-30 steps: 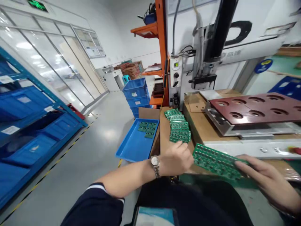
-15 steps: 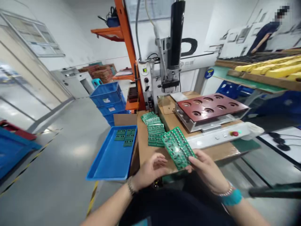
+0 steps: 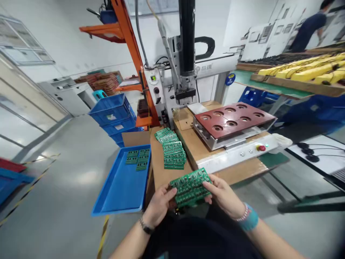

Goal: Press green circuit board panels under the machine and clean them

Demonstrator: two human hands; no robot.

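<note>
A green circuit board panel (image 3: 190, 187) with rows of small dark components is held level in front of my body. My left hand (image 3: 159, 202) grips its left end, thumb on top. At its right end my right hand (image 3: 221, 192) pinches it, thumb over the face and fingers beneath. Beyond it, a fanned stack of similar circuit boards (image 3: 173, 154) lies on the brown worktop (image 3: 159, 176). To the left, a blue tray (image 3: 122, 190) holds several smaller green boards (image 3: 138, 158) in its far right corner.
A bench machine (image 3: 187, 72) with a black vertical cylinder stands behind a red-topped fixture (image 3: 234, 118) with round cut-outs. Its white front panel carries a red button (image 3: 261, 148). Blue crates (image 3: 110, 111) are stacked at left. A person (image 3: 308, 30) stands far right, past yellow parts (image 3: 304, 70).
My left hand has closed on the board's left end; before, it was open and apart from it. The board has turned from a slant to nearly level and come closer to my body.
</note>
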